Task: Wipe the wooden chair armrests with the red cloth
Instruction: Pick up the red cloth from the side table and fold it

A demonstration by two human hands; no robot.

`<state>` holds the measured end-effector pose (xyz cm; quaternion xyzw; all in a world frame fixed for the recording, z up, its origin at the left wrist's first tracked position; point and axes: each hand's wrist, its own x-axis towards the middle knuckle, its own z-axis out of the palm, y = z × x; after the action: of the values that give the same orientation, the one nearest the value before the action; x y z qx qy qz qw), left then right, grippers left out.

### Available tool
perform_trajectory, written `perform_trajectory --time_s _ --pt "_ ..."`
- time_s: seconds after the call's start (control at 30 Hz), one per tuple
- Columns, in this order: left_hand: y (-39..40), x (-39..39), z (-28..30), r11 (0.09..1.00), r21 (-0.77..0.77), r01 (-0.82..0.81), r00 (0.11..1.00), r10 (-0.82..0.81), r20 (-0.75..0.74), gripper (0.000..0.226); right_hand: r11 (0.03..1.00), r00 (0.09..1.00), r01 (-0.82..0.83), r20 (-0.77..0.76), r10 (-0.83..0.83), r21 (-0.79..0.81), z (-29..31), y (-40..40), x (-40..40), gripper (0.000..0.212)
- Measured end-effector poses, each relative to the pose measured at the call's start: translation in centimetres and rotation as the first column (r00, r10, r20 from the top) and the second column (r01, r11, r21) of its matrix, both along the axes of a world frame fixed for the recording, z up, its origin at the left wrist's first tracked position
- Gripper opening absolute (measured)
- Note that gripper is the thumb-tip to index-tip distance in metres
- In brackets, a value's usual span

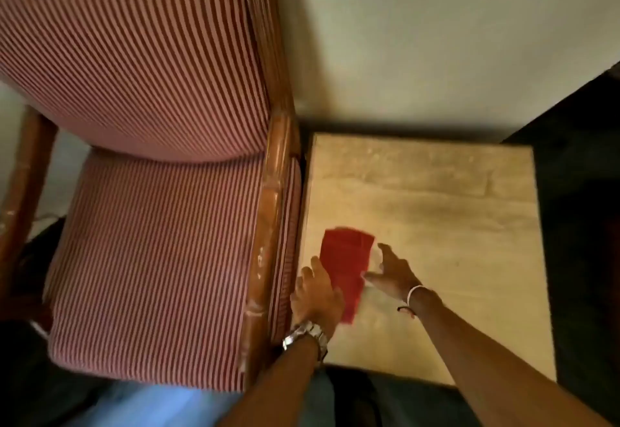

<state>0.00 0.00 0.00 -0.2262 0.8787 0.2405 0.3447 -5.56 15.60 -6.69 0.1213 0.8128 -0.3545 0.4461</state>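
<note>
A red cloth (pixel 345 267) lies flat on a pale stone-topped side table (pixel 436 208), near its left edge. My left hand (pixel 317 295), with a metal watch on the wrist, rests on the cloth's left edge. My right hand (pixel 391 270) hovers at the cloth's right edge with fingers spread; whether it touches is unclear. Left of the table stands a chair with red-and-white striped cushions (pixel 151 242). Its right wooden armrest (pixel 268 225) runs just beside the table. The left wooden armrest (pixel 25 171) shows at the frame's left edge.
A pale wall (pixel 436 40) rises behind the chair and table. A dark piece of furniture (pixel 583 191) stands to the right of the table. My legs in blue trousers (pixel 161 403) show at the bottom.
</note>
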Motion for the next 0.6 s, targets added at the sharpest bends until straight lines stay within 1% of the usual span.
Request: perform_trajectory --time_s 0.03,0.1,0.13,0.2,0.27,0.33,0.4,0.47,0.5,0.53,0.6 --pt "-0.1 0.7 -3.0 0.999 0.008 -0.052 0.998 0.052 0.035 0.068 0.998 0.998 0.056 0.017 -0.055 -0.020 -2.9 -0.1 1.0 0.088" --pt "-0.3 1.0 -5.5 0.988 0.020 -0.152 0.987 0.151 0.059 0.064 0.969 0.970 0.240 -0.011 -0.241 -0.064 -5.4 0.0 2.0 0.082" --pt "-0.6 1.0 -6.8 0.987 -0.006 -0.162 0.982 0.162 0.102 0.062 0.938 0.940 0.340 -0.001 -0.341 -0.068 -6.7 -0.1 2.5 0.079" --pt "-0.3 1.1 -9.9 0.987 -0.013 -0.162 0.978 0.163 0.130 0.063 0.860 0.868 0.495 0.031 -0.495 -0.123 -9.1 -0.4 3.2 0.073" --pt "0.2 0.7 -11.5 0.983 -0.025 -0.183 0.978 0.185 0.092 0.071 0.785 0.800 0.596 0.044 -0.598 -0.168 -9.9 -1.0 3.1 0.067" --pt "0.5 0.6 -13.0 0.961 0.016 -0.277 0.960 0.276 0.040 0.075 0.758 0.777 0.622 0.034 -0.629 -0.196 -10.9 -1.7 2.9 0.064" --pt "0.6 0.7 -13.3 0.929 0.083 -0.360 0.932 0.362 -0.012 0.070 0.758 0.775 0.619 0.004 -0.632 -0.206 -10.8 -2.8 2.7 0.068" --pt "0.2 1.0 -13.6 0.914 0.131 -0.384 0.920 0.391 -0.033 0.062 0.768 0.777 0.616 -0.023 -0.629 -0.176 -10.7 -3.9 2.6 0.070" --pt "-0.1 1.0 -13.6 0.913 0.147 -0.381 0.921 0.389 -0.031 0.057 0.765 0.776 0.619 -0.010 -0.630 -0.178 -10.6 -4.3 2.4 0.064" --pt "-0.4 1.0 -13.3 0.911 0.159 -0.380 0.921 0.389 -0.029 0.053 0.753 0.773 0.625 0.029 -0.634 -0.205 -10.3 -4.7 2.2 0.055" --pt "-0.7 0.8 -12.1 0.908 0.182 -0.376 0.921 0.388 -0.033 0.049 0.691 0.738 0.667 0.117 -0.665 -0.278 -9.2 -5.0 2.0 0.037"
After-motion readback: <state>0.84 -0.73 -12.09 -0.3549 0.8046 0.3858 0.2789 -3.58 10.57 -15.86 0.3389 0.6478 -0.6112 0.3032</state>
